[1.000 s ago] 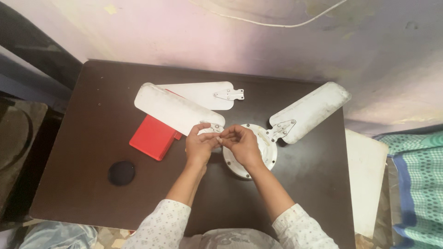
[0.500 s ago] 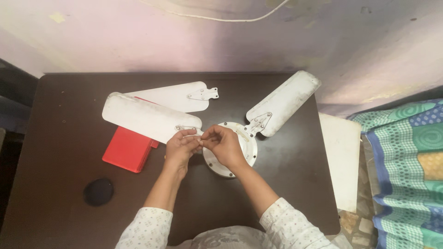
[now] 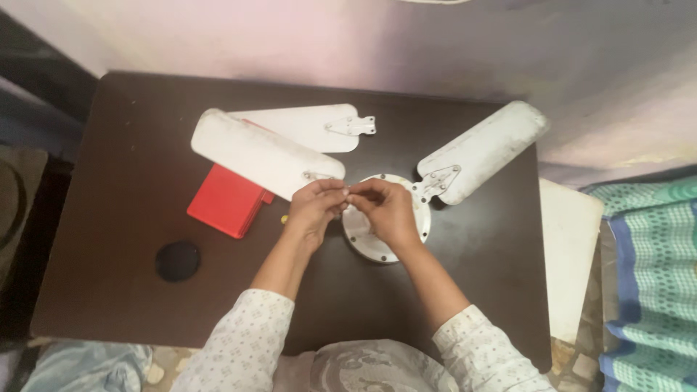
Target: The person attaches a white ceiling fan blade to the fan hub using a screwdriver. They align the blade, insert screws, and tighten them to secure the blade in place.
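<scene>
A dark brown table (image 3: 131,181) is seen from above, set against a pale wall (image 3: 290,36) tinged with pink and violet. At its middle a round white fan motor housing (image 3: 374,243) is laid flat. One white fan blade (image 3: 483,151) is joined to the housing's upper right rim by a metal bracket and is angled toward the table's far right corner.

The left hand (image 3: 314,207) is held at the inner end of a second white blade (image 3: 265,154), where that blade's bracket meets the housing's left rim. Its fingertips are pressed together in a pinch, as are those of the right hand (image 3: 385,210), which is laid over the top of the housing. The two hands are brought fingertip to fingertip; something small appears to be pinched between them, but it cannot be made out at this size.

A third blade (image 3: 305,127) is left loose on the table behind the second, with its bracket pointing right. A flat red box (image 3: 226,202) is partly covered by the second blade. A round black disc (image 3: 178,261) is placed near the front left edge.

To the right of the table a white panel (image 3: 570,261) is seen, and beyond it a green and blue patterned cloth (image 3: 653,276). Both forearms are covered by pale dotted sleeves (image 3: 239,341).
</scene>
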